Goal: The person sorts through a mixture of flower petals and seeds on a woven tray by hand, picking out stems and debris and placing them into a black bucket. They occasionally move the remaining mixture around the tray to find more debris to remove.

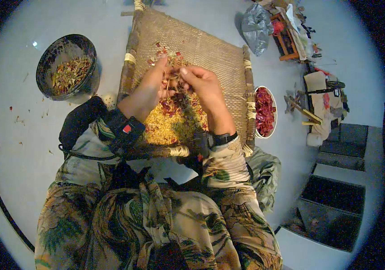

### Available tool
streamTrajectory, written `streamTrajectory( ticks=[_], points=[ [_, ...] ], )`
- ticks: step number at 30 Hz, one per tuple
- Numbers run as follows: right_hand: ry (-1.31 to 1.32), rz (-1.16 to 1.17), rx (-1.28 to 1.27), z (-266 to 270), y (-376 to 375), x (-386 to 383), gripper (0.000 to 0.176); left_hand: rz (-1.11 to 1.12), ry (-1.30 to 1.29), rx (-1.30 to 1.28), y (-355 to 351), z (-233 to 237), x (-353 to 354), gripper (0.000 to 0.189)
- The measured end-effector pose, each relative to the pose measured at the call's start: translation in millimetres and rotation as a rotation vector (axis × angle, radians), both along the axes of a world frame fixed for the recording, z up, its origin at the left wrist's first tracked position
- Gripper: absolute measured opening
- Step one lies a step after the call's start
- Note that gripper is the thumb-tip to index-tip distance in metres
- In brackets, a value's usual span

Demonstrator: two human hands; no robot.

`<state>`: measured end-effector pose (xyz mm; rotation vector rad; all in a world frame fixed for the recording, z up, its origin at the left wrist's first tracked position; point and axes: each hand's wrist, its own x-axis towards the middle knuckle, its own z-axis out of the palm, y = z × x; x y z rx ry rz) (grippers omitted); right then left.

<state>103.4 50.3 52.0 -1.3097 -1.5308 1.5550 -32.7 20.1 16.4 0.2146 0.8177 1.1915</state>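
Both your arms reach forward from the lap, forearms angling inward so the hands nearly meet in front of you. Your left hand [160,80]: thumb [161,61] extended forward, fingers curled inward toward the other hand. Your right hand [203,85]: knuckles bent, thumb [187,74] angled in toward the left, fingers partly folded. Fingertips of both close together; contact between them unclear. Left forearm [135,106] slants forward and right; right forearm [220,118] slants forward and left. Wrists raised above your thighs [156,211].

Two hands [205,85] — and one woven frame [201,42], one black bucket [44,72], one white bowl [275,121].
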Motion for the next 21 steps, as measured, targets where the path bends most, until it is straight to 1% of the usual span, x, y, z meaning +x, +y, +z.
streamTrajectory(
  ticks=[1,4,5,7,9,10,11,12,13,14,15,17,19,21],
  points=[
    [-0.034,0.029,0.05,6,-3,-4,0.019,-0.044,-0.05,-0.016,0,4,0,0.032],
    [-0.065,-0.053,0.151,9,0,-1,0.024,-0.033,-0.145,0.012,3,-7,-11,0.027],
    [-0.061,-0.114,0.128,5,5,5,0.022,-0.013,-0.184,0.028,3,-11,-21,0.025],
    [-0.089,-0.155,0.143,-2,9,17,0.02,0.025,-0.258,0.058,-1,-4,-47,0.021],
    [-0.094,-0.188,0.166,-20,12,27,0.017,0.103,-0.204,0.135,-4,17,-83,0.016],
    [-0.114,-0.182,0.149,-24,11,30,0.017,0.176,-0.124,0.15,-5,27,-103,0.016],
    [-0.135,-0.176,0.131,-27,8,32,0.017,0.31,0.003,0.119,-5,39,-118,0.017],
    [-0.157,-0.169,0.112,-30,7,35,0.016,0.39,0.118,0.134,-5,42,-136,0.018],
    [-0.166,-0.17,0.108,-37,8,37,0.017,0.34,0.144,0.208,-3,25,-168,0.021],
    [-0.175,-0.171,0.104,-45,9,40,0.018,0.39,0.405,0.188,-6,31,-178,0.025],
    [-0.183,-0.171,0.101,-54,12,43,0.018,0.386,0.613,0.143,-4,19,-199,0.035],
    [-0.232,-0.116,0.222,-72,18,46,0.019,0.322,1.205,0.223,-2,-30,-251,0.043],
    [-0.331,-0.079,0.332,-79,24,44,0.019,0.239,1.573,0.173,-6,-69,-283,0.05],
    [-0.478,-0.055,0.429,-85,27,35,0.017,0.158,1.715,-0.012,-9,-89,-300,0.055]
  ],
)
